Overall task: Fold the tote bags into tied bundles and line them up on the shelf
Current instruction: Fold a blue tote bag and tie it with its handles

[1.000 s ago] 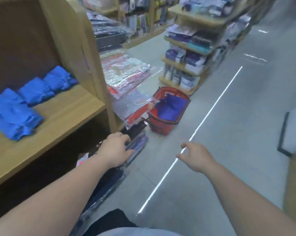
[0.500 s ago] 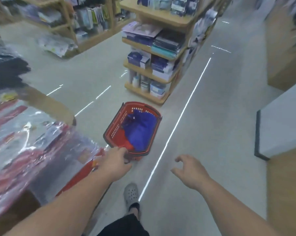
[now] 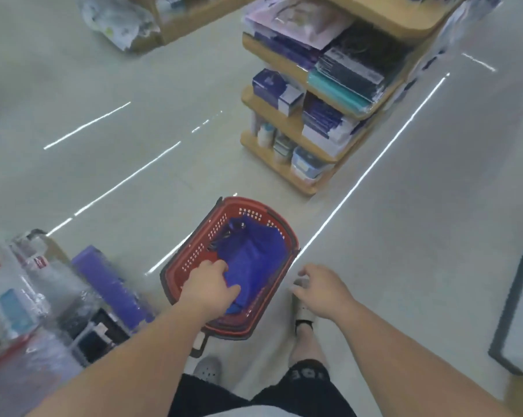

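A red plastic basket point(image 3: 194, 254) stands on the floor in front of me, with loose blue tote bags point(image 3: 254, 254) piled inside it. My left hand point(image 3: 210, 288) reaches down into the basket's near left part. Its thumb lies on the blue fabric, and its fingertips are hidden behind the knuckles, so a grip cannot be made out. Just right of the basket's rim, my right hand point(image 3: 321, 291) hovers with loosely curled fingers and holds nothing. The shelf with the folded bundles is out of view.
A wooden display shelf point(image 3: 311, 136) stacked with packaged goods stands beyond the basket. Plastic-wrapped goods point(image 3: 40, 299) fill the low shelf at my left. A dark-edged white fixture point(image 3: 512, 314) is at the right. My feet point(image 3: 303, 314) stand just behind the basket on the pale floor.
My view swung from the shelf with blue bundles down to the basket. I stepped closer, and my left hand moved from the shelf edge into the basket onto the blue bags.
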{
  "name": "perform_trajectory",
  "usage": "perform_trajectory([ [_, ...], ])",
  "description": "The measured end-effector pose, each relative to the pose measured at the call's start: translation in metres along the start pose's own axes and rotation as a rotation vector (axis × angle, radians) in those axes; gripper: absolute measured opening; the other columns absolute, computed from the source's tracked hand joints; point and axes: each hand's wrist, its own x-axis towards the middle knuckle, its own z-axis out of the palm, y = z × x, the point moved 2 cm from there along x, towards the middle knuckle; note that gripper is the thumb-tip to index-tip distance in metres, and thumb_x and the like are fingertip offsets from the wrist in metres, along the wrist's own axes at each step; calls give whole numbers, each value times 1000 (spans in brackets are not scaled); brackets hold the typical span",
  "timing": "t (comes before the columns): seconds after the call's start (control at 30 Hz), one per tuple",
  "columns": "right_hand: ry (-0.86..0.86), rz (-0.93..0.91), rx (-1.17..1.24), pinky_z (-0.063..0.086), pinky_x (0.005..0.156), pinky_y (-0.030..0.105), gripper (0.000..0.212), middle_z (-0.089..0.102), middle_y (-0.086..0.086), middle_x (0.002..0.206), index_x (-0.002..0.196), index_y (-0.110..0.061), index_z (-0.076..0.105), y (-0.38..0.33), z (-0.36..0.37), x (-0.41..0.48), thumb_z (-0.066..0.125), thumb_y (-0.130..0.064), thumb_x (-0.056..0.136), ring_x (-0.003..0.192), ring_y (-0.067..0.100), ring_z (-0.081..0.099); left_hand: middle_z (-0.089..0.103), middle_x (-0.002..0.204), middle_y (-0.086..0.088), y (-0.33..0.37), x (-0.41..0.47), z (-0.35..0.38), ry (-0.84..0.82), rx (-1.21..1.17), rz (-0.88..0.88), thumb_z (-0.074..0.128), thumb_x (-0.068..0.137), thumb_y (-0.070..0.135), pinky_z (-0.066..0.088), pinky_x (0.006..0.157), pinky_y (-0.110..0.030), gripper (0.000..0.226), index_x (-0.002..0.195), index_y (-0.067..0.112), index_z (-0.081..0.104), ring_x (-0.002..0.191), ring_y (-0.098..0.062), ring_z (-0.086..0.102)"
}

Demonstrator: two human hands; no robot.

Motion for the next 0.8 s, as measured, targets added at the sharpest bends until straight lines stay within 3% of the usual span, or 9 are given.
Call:
perform_trajectory([
  [0.2,-183,-153,-175,51,92,35,46,60,-1,122,124,-28,60,10,-1,172,64,-50,85,110,20,57,55,123,-8,-21,93,55,2,-151,-340,66,83,50,46,100,-43,54,128,23,56,116,-33,56],
  [0.33,-239,-231,-283,48,96,33,51,59,3,128,133,-22,57,-2,12,269,68,-44,88,114,24,58,56,125,-10,-47,143,106,-15,-290,-515,69,82,47,45,103,-40,56,131,23,56,120,-34,55],
  [0.53,-226,-351,-333,48,102,35,57,57,7,137,141,-16,51,-18,65,376,67,-37,91,121,26,58,59,124,-12,-98,214,197,-10,-459,-656,75,81,43,43,104,-36,59,132,19,56,120,-32,56],
  [0.63,-212,-409,-352,40,107,33,62,51,6,146,149,-13,43,-22,96,406,65,-34,95,132,24,50,57,129,-13,-122,243,250,-67,-538,-708,74,83,43,43,104,-35,60,134,19,54,122,-33,55],
  [0.8,-246,-501,-419,37,110,32,63,50,4,147,152,-15,38,-10,145,439,62,-33,96,135,23,47,56,141,-16,-145,278,330,-197,-608,-782,67,89,47,42,106,-35,62,139,13,51,130,-34,52],
])
